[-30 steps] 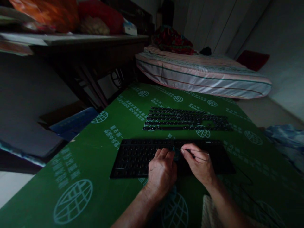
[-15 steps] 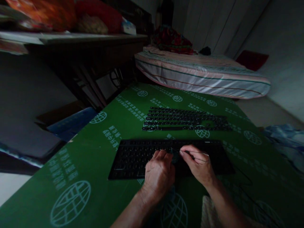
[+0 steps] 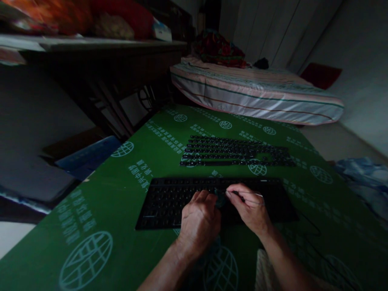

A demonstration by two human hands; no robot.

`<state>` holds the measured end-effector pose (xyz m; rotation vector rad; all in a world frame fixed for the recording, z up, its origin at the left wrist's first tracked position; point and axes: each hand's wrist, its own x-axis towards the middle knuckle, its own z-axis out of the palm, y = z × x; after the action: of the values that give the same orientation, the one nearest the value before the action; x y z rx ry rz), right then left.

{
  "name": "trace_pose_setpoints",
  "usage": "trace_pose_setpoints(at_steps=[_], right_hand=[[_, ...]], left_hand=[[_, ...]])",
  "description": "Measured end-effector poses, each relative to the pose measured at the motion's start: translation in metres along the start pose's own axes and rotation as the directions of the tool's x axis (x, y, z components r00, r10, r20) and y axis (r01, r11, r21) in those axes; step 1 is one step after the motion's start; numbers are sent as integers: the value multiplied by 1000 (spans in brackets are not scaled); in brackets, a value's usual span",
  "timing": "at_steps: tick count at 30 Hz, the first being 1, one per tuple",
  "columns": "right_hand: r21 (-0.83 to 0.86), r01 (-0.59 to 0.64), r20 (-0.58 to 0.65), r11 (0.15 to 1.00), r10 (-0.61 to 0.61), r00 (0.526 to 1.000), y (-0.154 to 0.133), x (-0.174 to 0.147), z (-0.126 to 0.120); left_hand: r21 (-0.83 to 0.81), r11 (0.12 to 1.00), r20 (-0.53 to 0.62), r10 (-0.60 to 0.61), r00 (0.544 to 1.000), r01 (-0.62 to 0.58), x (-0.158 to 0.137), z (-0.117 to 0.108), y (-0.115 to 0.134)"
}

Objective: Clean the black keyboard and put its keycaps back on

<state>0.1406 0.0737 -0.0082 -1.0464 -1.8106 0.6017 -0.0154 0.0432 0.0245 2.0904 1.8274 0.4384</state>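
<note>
A black keyboard (image 3: 163,202) lies on the green board, its key positions bare over at least the left part. My left hand (image 3: 200,218) is closed over the middle of it, fingers curled round a dark bluish-green piece that looks like cloth (image 3: 220,199). Just right of it, my right hand (image 3: 250,208) pinches a thin, pale-ended tool (image 3: 250,192), its tip pointing at the cloth; its exact kind is too dark to tell. Behind the keyboard, loose black keycaps (image 3: 216,150) stand in several rows.
The green printed board (image 3: 121,194) carries everything here. A cable (image 3: 312,226) runs off the keyboard's right side. A striped bed (image 3: 257,95) stands beyond the board, a loaded wooden table (image 3: 121,50) at the left. Blue fabric (image 3: 360,178) lies at the right.
The view has shifted slightly, so things sit a little further left. Both hands keep their grips over the keyboard, with the right fingertips still near the cloth.
</note>
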Motion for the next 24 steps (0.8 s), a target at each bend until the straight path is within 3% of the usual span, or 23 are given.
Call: trace_pose_setpoints(at_steps=[15,24], right_hand=[[-31,52,-34,998,-53,998,-3,1,7],[-72,53,29,996,-51,998,-8,11,5]], left_hand=[[-6,1000,-25,-27,999,27,2,0,-1],[-9,999,-33,-40,999,40,3,-3,-2]])
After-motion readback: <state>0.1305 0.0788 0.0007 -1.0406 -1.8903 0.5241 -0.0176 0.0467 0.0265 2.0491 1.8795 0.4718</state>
